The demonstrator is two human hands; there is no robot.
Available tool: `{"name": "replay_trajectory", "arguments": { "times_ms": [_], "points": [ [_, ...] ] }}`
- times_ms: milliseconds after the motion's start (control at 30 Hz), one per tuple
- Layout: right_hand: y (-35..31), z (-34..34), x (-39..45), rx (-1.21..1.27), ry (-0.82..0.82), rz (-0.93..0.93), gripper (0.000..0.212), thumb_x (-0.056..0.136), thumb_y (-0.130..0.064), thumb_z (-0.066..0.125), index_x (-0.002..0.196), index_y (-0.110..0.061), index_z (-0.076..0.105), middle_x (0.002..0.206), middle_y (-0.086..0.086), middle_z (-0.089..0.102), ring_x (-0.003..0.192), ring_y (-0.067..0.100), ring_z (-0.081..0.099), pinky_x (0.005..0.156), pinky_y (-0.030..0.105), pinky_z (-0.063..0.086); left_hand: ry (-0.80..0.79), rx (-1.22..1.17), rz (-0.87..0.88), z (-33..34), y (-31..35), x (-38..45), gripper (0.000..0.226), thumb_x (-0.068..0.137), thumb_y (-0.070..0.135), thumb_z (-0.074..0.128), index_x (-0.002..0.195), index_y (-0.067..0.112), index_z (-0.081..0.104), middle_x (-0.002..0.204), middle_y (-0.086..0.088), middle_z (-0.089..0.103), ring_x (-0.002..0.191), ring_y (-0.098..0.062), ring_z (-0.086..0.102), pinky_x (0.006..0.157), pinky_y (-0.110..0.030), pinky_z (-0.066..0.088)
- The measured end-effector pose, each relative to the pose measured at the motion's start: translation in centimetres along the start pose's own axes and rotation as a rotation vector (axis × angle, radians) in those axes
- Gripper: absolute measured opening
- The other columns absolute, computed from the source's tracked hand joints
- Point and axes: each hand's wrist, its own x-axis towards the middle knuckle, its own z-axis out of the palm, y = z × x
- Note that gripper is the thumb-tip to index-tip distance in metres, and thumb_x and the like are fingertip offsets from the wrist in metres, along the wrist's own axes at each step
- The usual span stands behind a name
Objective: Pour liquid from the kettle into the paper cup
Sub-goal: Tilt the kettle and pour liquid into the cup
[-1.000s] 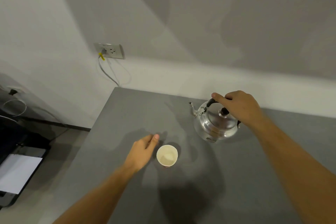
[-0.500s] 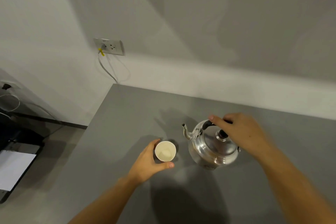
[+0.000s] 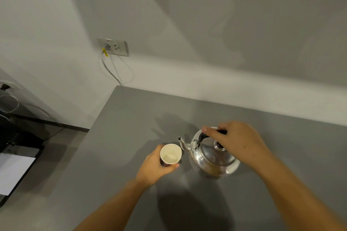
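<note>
A shiny steel kettle (image 3: 212, 161) with a black handle is over the grey table (image 3: 116, 137), its spout pointing left, close to the cup's rim. My right hand (image 3: 236, 140) grips the black handle from above. A small paper cup (image 3: 170, 154), white inside and open side up, is just left of the spout. My left hand (image 3: 155, 167) wraps around the cup's side from below and left. I see no liquid stream at the spout.
The table's left edge runs diagonally from the wall down to the lower left. On the wall above it is a power socket (image 3: 113, 47) with a plugged-in cable. A dark device with a white sheet (image 3: 15, 170) lies on the floor at left.
My left hand has closed around the cup, which it only touched a second ago. My right hand has brought the kettle leftward and nearer, so the spout is now beside the cup.
</note>
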Motion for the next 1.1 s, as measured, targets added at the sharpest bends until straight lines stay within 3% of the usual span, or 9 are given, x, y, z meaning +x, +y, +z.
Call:
{"name": "replay_trajectory", "arguments": {
  "times_ms": [67,200,333,467,767,1100],
  "points": [
    [-0.3,0.0,0.3,-0.036,0.001,-0.001,0.063,0.077,-0.085,0.047,0.048,-0.029,0.055,0.042,-0.008,0.055,0.043,0.008,0.049,0.045,0.028,0.033,0.004,0.008,0.003,0.2,0.1,0.0,0.061,0.068,0.047,0.092,0.115,0.058,0.055,0.111,0.037,0.069,0.101,0.01,0.068,0.076,-0.001,0.049],
    [-1.1,0.2,0.7,-0.128,-0.043,-0.013,0.069,0.076,-0.084,0.044,0.051,-0.021,0.057,0.047,-0.001,0.061,0.046,0.013,0.057,0.046,0.032,0.045,0.016,-0.001,0.008,0.4,0.1,-0.2,0.061,0.069,0.041,0.091,0.109,0.066,0.052,0.108,0.038,0.069,0.099,0.011,0.069,0.074,-0.001,0.048],
    [-2.2,0.4,1.3,-0.233,-0.066,-0.025,0.068,0.076,-0.08,0.048,0.053,-0.016,0.055,0.045,-0.003,0.055,0.046,0.014,0.054,0.044,0.027,0.035,0.019,-0.01,0.013,0.6,0.0,-0.2,0.061,0.07,0.038,0.091,0.106,0.067,0.052,0.106,0.039,0.069,0.097,0.011,0.068,0.072,-0.001,0.048],
    [-3.3,0.8,2.0,-0.326,-0.099,-0.052,0.063,0.078,-0.074,0.054,0.051,-0.017,0.051,0.049,-0.002,0.055,0.054,0.02,0.057,0.046,0.028,0.032,0.023,-0.02,0.015,0.7,-0.3,-0.1,0.059,0.07,0.036,0.092,0.111,0.056,0.056,0.109,0.035,0.07,0.099,0.007,0.07,0.074,-0.003,0.05],
    [-4.7,2.9,2.7,-0.445,-0.121,-0.131,0.059,0.079,-0.064,0.057,0.048,-0.016,0.047,0.048,-0.003,0.05,0.043,0.014,0.043,0.043,0.026,0.025,0.027,-0.021,0.024,0.8,-0.4,-0.1,0.059,0.07,0.039,0.091,0.115,0.055,0.056,0.112,0.032,0.07,0.102,0.005,0.069,0.076,-0.004,0.051],
    [-5.8,3.6,3.1,-0.489,-0.141,-0.142,0.053,0.081,-0.057,0.06,0.049,-0.019,0.044,0.052,-0.003,0.047,0.045,0.013,0.039,0.044,0.026,0.023,0.041,-0.037,0.027,0.8,-0.2,-0.2,0.064,0.069,0.039,0.091,0.111,0.068,0.051,0.112,0.038,0.068,0.103,0.011,0.066,0.075,-0.001,0.048]
  ]
}}
